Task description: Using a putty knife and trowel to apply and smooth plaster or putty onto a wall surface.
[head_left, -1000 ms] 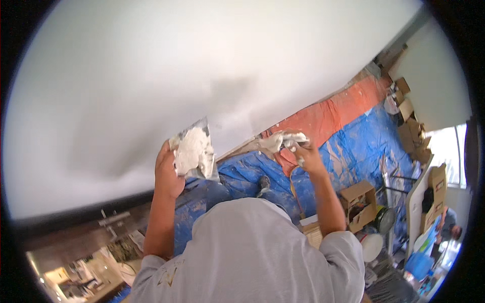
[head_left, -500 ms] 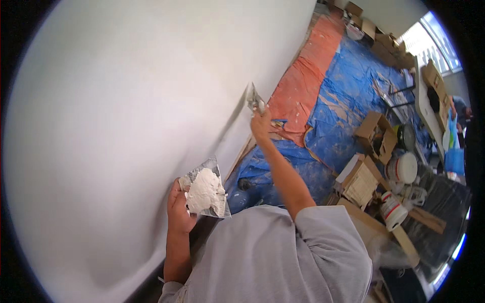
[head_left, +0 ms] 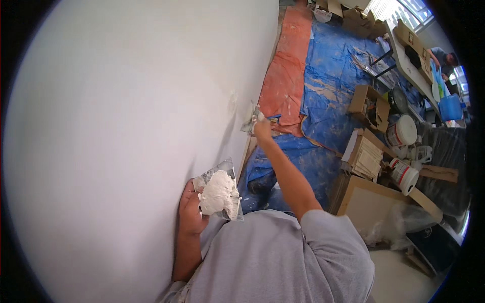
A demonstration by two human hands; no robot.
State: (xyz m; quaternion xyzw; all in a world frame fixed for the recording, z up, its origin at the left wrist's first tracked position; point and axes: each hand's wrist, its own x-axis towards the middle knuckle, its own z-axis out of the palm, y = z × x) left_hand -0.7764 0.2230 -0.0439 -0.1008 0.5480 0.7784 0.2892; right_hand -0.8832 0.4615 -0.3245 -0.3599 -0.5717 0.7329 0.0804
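Note:
My left hand (head_left: 191, 214) is closed on the edge of a flat, squarish metal plate (head_left: 226, 166), held near my chest beside the white wall (head_left: 111, 141). A thick heap of off-white joint compound (head_left: 218, 194) covers most of the plate. Farther out, my right hand (head_left: 262, 131) grips a putty knife (head_left: 249, 124) smeared with compound, its handle mostly hidden by my fingers. The blade is close to the wall; whether it touches I cannot tell. Above it a small damp-looking patch (head_left: 232, 102) shows on the wall.
Orange (head_left: 286, 65) and blue (head_left: 328, 76) sheeting covers the floor along the wall. To the right stand cardboard boxes (head_left: 365, 154), white buckets (head_left: 402, 130) and a folding table (head_left: 411, 65). Another person (head_left: 445, 60) is at the far right, beyond the table.
The putty knife has come down and toward me, its blade turned from pointing up the wall to pointing leftward. The compound patch shows above it. My view has shifted; the left hand keeps its hold.

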